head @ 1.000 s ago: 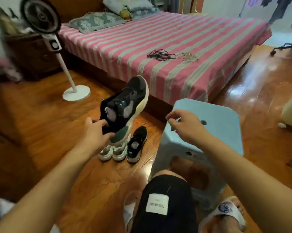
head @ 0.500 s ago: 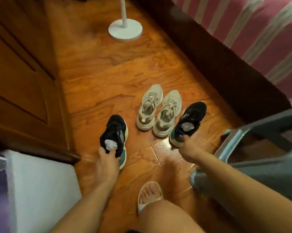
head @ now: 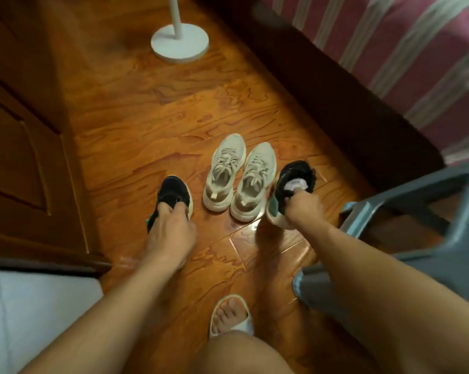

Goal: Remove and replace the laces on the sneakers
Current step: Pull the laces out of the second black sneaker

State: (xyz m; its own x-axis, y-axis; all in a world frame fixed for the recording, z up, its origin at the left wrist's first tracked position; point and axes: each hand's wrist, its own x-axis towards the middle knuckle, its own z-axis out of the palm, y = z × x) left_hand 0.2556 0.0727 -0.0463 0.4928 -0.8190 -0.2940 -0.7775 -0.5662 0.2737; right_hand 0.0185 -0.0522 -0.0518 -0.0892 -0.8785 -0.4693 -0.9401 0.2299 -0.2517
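Two black sneakers with cream soles and green heels flank a pair of beige laced sneakers (head: 238,176) on the wooden floor. My left hand (head: 171,228) grips the heel opening of the left black sneaker (head: 172,194), which rests on the floor. My right hand (head: 302,209) has fingers curled inside the collar of the right black sneaker (head: 295,176), whose heel is tipped up off the floor. No laces show on the black sneakers.
A white round fan base (head: 180,43) stands on the floor beyond the shoes. A bed with a pink striped sheet (head: 406,58) runs along the right. A blue-grey plastic stool (head: 428,238) is at my right, a wooden door (head: 22,147) at left.
The view dropped from the bed to the floor. The left black sneaker came down from the air. My right hand took the other black sneaker and tipped its heel up.
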